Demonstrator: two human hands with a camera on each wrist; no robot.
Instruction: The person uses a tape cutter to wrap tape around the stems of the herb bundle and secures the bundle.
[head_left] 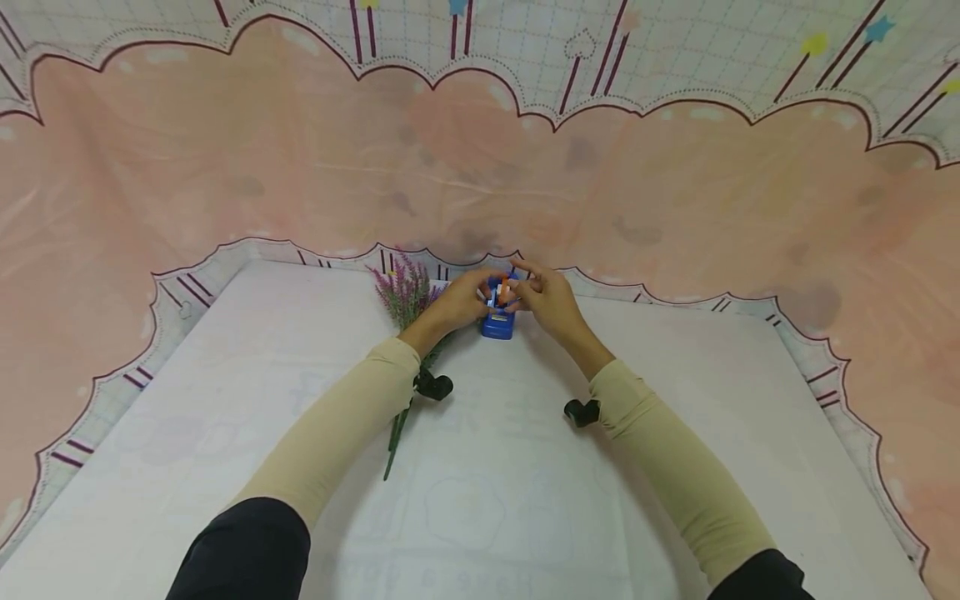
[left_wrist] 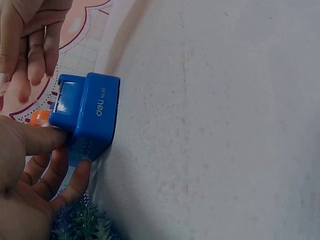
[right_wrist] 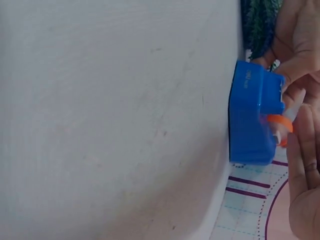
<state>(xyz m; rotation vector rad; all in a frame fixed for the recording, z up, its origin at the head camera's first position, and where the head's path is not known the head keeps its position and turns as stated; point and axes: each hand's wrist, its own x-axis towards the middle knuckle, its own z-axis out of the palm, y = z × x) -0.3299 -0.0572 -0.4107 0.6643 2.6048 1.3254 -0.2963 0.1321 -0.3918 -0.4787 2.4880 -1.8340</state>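
Observation:
A blue tape dispenser (head_left: 498, 325) with a "deli" label stands near the far edge of the table, an orange ring (right_wrist: 281, 122) on its open side. My left hand (left_wrist: 37, 170) holds it, thumb along the side and the other fingers curled beneath the thumb. My right hand (head_left: 551, 300) is at the dispenser's other side, fingers fairly straight and spread, tips close to the orange ring. A pale strip (right_wrist: 297, 104) shows by the ring between the two hands; I cannot tell whether the right thumb pinches it.
Beside the left forearm lies a bunch of artificial lavender (head_left: 405, 292), purple tips toward the far edge and green stems toward me. White cloth (head_left: 487, 500) covers the table. Beyond the edge hangs a peach patterned cloth (head_left: 300, 167) with a scalloped border.

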